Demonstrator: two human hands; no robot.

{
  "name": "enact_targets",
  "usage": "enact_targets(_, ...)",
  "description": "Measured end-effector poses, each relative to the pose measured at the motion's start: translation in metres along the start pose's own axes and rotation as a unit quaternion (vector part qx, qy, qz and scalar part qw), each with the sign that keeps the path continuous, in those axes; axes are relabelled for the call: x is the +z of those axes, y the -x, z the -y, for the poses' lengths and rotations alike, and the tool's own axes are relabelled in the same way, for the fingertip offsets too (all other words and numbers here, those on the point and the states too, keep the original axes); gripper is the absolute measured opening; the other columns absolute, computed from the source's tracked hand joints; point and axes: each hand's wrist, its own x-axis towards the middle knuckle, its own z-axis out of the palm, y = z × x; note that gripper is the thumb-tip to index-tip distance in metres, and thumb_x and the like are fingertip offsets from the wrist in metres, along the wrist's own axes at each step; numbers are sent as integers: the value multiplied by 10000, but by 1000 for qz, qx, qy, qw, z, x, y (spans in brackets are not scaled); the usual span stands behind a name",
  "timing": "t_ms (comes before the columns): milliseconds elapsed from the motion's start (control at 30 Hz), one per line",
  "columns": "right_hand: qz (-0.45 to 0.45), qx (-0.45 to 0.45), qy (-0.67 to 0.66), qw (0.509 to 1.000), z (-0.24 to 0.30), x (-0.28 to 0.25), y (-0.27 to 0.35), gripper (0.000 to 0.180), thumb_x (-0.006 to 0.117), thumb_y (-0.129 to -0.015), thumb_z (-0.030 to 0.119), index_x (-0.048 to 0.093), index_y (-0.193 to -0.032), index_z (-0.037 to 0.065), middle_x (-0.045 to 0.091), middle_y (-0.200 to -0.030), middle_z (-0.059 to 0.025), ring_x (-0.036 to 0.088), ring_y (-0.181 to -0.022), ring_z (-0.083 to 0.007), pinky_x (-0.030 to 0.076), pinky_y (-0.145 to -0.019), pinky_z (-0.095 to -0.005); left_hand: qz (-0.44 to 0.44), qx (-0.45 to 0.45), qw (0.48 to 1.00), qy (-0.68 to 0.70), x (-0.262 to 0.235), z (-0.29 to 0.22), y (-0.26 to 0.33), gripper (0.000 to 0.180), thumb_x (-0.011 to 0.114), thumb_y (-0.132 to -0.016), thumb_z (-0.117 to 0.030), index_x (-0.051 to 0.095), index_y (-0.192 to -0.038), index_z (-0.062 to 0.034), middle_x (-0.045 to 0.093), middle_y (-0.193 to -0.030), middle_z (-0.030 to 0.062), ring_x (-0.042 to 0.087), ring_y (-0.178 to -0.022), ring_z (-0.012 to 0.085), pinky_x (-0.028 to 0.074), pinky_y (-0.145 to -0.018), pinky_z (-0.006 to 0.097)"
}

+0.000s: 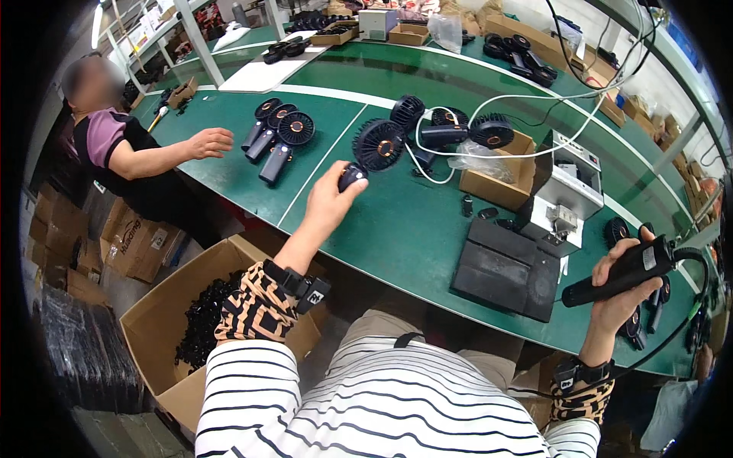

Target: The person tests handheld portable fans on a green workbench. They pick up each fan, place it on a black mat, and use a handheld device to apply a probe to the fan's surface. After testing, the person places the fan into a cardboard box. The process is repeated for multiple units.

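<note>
My left hand (330, 200) is closed round the handle of a black handheld fan (379, 145), whose round caged head points away from me. The rounded end of its handle shows between my thumb and fingers. At the right, my right hand (611, 299) grips a black electric screwdriver (622, 273), a cable running from its back end and its tip pointing left. A black block-like fixture (505, 267) lies on the green table just left of the screwdriver tip. Beyond the left hand's fan, several more fans (443, 136) lie together under a white cable.
A grey metal box device (569, 179) stands behind the fixture, beside an open cardboard box (504, 175) holding clear plastic. Several fans (276, 141) lie left on the table. A co-worker's hand (210, 143) reaches in there. A carton of small black parts (202, 320) stands below my left arm.
</note>
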Motion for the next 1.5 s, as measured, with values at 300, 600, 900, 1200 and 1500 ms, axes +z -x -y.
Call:
enact_targets(300, -21, 4, 10, 1000, -5, -9, -7, 871, 455, -840, 747, 358, -1356, 52, 539, -903, -82, 521, -535, -121, 432, -451, -236, -107, -26, 907, -407, -59, 104, -48, 594, 812, -696, -314, 590, -1233, -188, 564, -1201, 42, 483, -1176, 280, 376, -942, 490)
enact_targets(600, 2, -8, 102, 995, 5, -43, -18, 808, 376, -914, 686, 327, -1393, 37, 564, -914, -117, 550, -550, -132, 461, -489, -239, 120, 302, 944, -56, 64, -125, -12, 379, 705, -777, -84, 635, -1149, -102, 586, -1193, 71, 525, -1131, 270, 371, -974, 383)
enact_targets(900, 55, 44, 481, 874, 35, -163, -9, 701, 620, -883, 363, 339, -1475, 112, 464, -1399, -152, 413, -1319, -271, 276, -1108, -405, 394, 367, 839, 80, 155, -220, 50, 360, 697, -809, -204, 633, -1140, -77, 603, -1170, 119, 544, -1091, 317, 402, -968, 408)
enact_targets(1200, -61, 114, 602, 788, 8, -208, 50, 771, 780, -713, 316, 467, -1389, 118, 529, -1277, -143, 553, -1112, -273, 417, -974, -369, 464, 324, 815, 123, 172, -204, 74, 449, 664, -873, -279, 552, -1264, -88, 613, -1143, 128, 562, -1097, 294, 398, -976, 404)
enact_targets(1500, 67, 195, -125, 970, 4, -49, 18, 981, 354, -837, 796, 309, -1456, 36, 516, -1323, -200, 542, -1203, -304, 427, -1035, -421, 486, 133, 814, 290, 183, -217, 70, 700, 789, -773, -299, 468, -1342, -48, 571, -1235, 190, 569, -1128, 312, 434, -975, 370)
